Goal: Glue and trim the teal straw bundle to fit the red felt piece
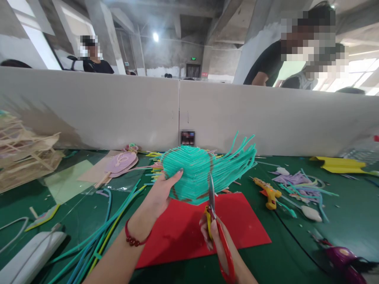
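My left hand [162,191] grips the left side of a teal piece made of pipe cleaners [189,167] laid side by side in a chevron pattern. Its thumb lies on the front face, and the fingers behind are hidden. A brown line marks a curved outline on the piece, and long loose ends fan out to the right. My right hand [214,232] is wrapped round a pair of scissors [212,197] with red and yellow handles. The blades point up at the piece's right side, by the brown line. Below lies a red sheet [237,221].
A yellow glue gun [268,193] with a black cord lies right of the red sheet, near purple and teal scraps [302,183]. Pipe cleaners [100,236], a white power strip [32,256] and a wooden stick model [23,154] are at left. A white partition [89,106] stands behind.
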Action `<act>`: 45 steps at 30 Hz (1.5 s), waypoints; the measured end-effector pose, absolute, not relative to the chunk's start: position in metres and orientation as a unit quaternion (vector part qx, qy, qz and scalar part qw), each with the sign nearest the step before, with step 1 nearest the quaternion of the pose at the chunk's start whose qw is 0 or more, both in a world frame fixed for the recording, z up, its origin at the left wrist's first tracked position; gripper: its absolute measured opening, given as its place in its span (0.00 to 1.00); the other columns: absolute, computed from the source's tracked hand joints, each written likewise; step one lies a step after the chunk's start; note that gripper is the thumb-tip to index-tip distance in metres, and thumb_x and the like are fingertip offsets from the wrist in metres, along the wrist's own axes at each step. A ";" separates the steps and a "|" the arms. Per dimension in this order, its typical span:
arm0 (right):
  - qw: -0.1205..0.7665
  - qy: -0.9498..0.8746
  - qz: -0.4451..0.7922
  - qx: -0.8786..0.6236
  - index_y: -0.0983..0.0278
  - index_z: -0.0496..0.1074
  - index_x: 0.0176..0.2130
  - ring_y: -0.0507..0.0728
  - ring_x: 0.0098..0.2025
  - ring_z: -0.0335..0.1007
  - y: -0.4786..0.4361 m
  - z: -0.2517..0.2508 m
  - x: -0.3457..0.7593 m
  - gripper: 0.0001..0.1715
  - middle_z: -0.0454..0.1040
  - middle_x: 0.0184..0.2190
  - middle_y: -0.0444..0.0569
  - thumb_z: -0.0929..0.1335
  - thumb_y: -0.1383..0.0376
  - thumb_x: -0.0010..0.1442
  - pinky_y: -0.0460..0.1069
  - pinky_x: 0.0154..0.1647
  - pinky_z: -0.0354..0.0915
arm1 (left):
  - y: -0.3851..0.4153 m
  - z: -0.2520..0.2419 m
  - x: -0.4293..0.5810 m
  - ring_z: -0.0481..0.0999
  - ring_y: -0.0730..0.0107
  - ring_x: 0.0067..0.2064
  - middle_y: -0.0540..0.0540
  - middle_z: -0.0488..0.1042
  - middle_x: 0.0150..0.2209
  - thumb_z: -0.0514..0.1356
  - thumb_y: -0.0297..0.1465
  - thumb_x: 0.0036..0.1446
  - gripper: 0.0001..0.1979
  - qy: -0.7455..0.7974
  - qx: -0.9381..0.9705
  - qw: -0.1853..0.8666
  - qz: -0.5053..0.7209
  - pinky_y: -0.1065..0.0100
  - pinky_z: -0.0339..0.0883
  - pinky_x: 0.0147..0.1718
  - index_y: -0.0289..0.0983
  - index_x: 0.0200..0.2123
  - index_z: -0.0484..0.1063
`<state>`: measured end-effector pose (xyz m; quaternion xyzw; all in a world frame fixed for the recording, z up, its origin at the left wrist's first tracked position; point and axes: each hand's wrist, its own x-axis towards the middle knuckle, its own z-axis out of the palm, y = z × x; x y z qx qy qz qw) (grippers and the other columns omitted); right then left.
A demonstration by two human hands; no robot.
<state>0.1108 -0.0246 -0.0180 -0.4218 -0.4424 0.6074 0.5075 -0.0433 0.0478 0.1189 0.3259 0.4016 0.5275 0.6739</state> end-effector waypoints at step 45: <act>0.522 -0.378 0.549 -0.533 0.62 0.58 0.26 0.43 0.11 0.46 -0.037 0.019 0.100 0.35 0.54 0.12 0.33 0.60 0.32 0.49 0.40 0.08 0.48 | 0.045 0.099 -0.027 0.80 0.63 0.39 0.46 0.78 0.46 0.66 0.29 0.51 0.24 0.371 0.307 0.700 0.527 0.63 0.75 0.42 0.41 0.52 0.69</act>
